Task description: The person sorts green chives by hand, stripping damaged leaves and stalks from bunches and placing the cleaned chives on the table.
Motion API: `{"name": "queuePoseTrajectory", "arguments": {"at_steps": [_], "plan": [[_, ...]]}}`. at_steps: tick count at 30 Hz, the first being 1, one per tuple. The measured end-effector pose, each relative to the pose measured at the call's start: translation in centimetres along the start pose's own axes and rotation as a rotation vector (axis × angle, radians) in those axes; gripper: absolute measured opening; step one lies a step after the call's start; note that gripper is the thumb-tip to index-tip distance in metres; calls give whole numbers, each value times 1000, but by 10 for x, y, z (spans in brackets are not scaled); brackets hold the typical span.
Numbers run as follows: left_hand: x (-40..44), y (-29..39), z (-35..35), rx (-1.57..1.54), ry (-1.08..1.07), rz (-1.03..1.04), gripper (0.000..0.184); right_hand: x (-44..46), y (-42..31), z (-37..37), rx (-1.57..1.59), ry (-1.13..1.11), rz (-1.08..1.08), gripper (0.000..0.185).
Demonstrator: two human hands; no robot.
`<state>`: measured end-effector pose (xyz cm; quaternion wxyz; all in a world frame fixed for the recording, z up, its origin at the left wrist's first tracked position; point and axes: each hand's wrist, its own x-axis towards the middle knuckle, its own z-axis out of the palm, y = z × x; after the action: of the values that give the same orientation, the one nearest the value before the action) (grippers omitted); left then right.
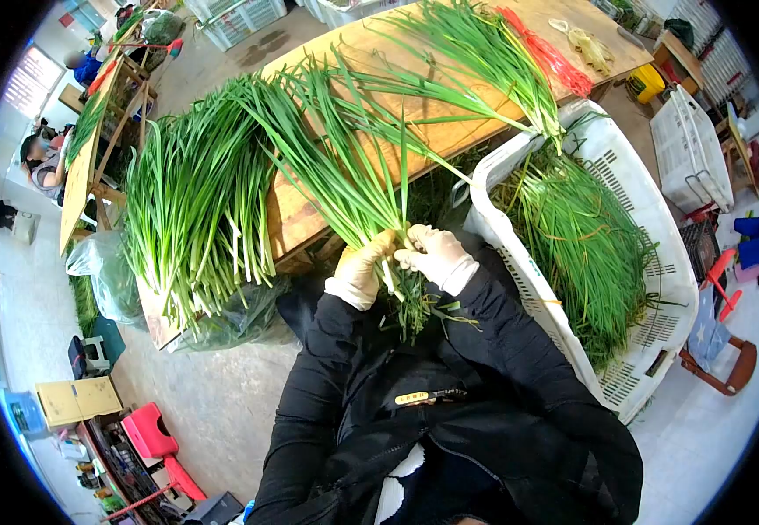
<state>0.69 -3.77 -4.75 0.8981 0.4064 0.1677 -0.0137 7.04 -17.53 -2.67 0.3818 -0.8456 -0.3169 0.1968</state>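
My left hand (362, 269), in a pale glove, is wrapped round the lower stems of a bunch of long green leaves (336, 179) that fans out over the wooden table. My right hand (435, 254), gloved too, is pinched at the same stems, touching the left; what lies between its fingertips is too small to make out. Loose trimmings (412, 308) hang below the hands. A big pile of green stalks (200, 192) lies on the table (296, 206) to the left. More stalks (484, 57) lie at the far right of it.
A white crate (489, 206) holding grassy greens (581, 254) stands at my right. Red netting (555, 57) and a yellowish glove (590, 48) lie on the table. Plastic bags (244, 319) are under its left end. Two people (47, 166) sit at another table, far left.
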Motion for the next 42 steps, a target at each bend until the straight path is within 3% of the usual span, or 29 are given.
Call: {"name": "queuePoseTrajectory", "arguments": {"at_steps": [2,3,5,6,8,11,12,13,14,15,17,19,20,21,23,26,27,29,30,31,33,35,36,37,39,40,42], "plan": [[0,2,3,-134,-142,-21,45,-3,-3,0,561,-108,183,19],[-3,3,4,-128,-176,-23,48,-5,-3,-1,548,-159,133,28],[-4,5,9,-100,-200,12,48,0,5,6,163,-70,-106,38],[-3,4,8,-99,-201,12,48,0,5,6,163,-69,-107,38],[-3,1,3,-54,-154,12,50,-3,-1,4,-381,37,-214,31],[-7,6,5,-42,-78,32,49,0,4,-13,-130,163,-260,42],[-10,9,5,-58,-89,32,49,2,3,-22,-177,455,-326,38],[-13,12,6,-187,-134,15,52,5,2,-38,-116,481,-166,34],[-14,12,3,-250,-211,52,53,12,-2,-57,-237,394,28,32],[-14,13,0,-311,-289,87,54,22,13,-58,-534,707,-183,30],[-17,18,0,-320,-274,94,53,41,34,-68,-783,758,-214,30],[-13,22,-3,-336,-201,28,53,55,54,-68,-450,312,9,30],[-9,19,-9,-406,-208,-13,51,47,34,-75,-207,193,114,21],[-5,20,-13,-520,-255,-56,48,46,22,-71,356,98,216,11],[-5,17,-19,-426,-192,-43,46,35,17,-54,783,-53,82,12],[-6,15,2,-196,19,21,45,12,2,-18,564,-67,-51,13],[-7,19,6,-129,-5,-12,42,5,-11,-16,84,14,-203,11],[-9,16,11,-73,93,48,41,2,-3,-3,225,-67,-278,10],[-10,16,4,0,72,71,41,4,-1,-16,475,-221,-153,13],[-11,16,-4,72,52,93,42,10,8,-15,645,-64,-105,19],[-16,19,-4,86,47,120,43,27,9,-37,297,150,-141,32],[-18,21,-12,-114,-112,1,42,38,3,-46,-63,116,-244,45],[-19,19,-10,-129,-88,5,38,52,5,-36,-7,-80,-237,54],[-16,15,-20,-120,-175,-2,35,56,10,-30,-67,-124,-325,49],[-17,15,-26,-19,-89,-58,35,64,11,-17,-55,-238,-366,43],[-18,15,-27,-20,-85,-56,35,65,12,-12,-85,-181,-447,29],[-22,19,-26,41,-1,-121,35,61,-4,-17,-109,-227,-394,27]]}}
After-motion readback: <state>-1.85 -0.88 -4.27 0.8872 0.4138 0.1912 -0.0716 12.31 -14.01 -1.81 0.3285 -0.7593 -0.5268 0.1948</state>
